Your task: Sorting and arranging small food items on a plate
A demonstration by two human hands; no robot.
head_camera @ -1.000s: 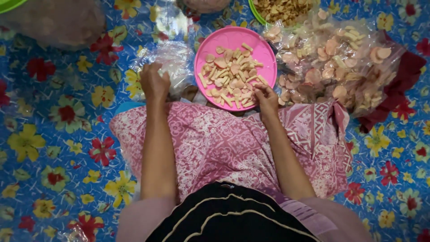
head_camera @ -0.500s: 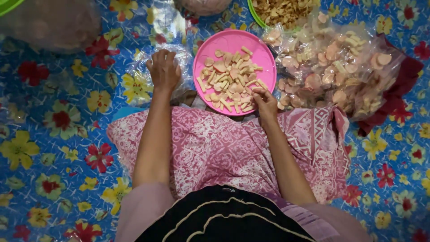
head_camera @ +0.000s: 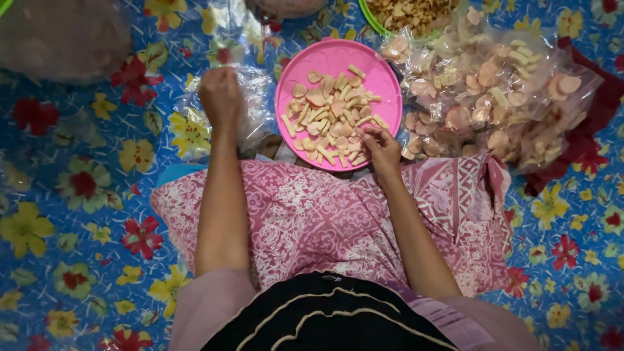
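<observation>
Pink plastic plate (head_camera: 338,62), heaped with pale crackers (head_camera: 331,117), sits on the mat just beyond the person's knees, its near rim at the edge of a pink patterned cloth (head_camera: 325,221) spread over the lap. Right hand (head_camera: 382,146) rests at the plate's near right edge, fingers (head_camera: 367,135) curled narrow among the crackers; whether they pinch a piece cannot be told. Left hand (head_camera: 220,97) lies well left of the plate, closed on a clear plastic bag (head_camera: 257,107) that spreads beneath it, the hand slightly blurred. Right of the plate, touching its rim, a large clear sack (head_camera: 513,97) bulges with round and stick-shaped crackers, lying partly on a dark red cloth (head_camera: 601,110). Beyond the plate, a green bowl (head_camera: 368,14) of golden fried pieces shows at the top edge. A cloudy bag (head_camera: 62,36) fills the upper left corner. Everything rests on a blue mat (head_camera: 78,214) printed with red and yellow flowers, which covers the floor on all sides.
</observation>
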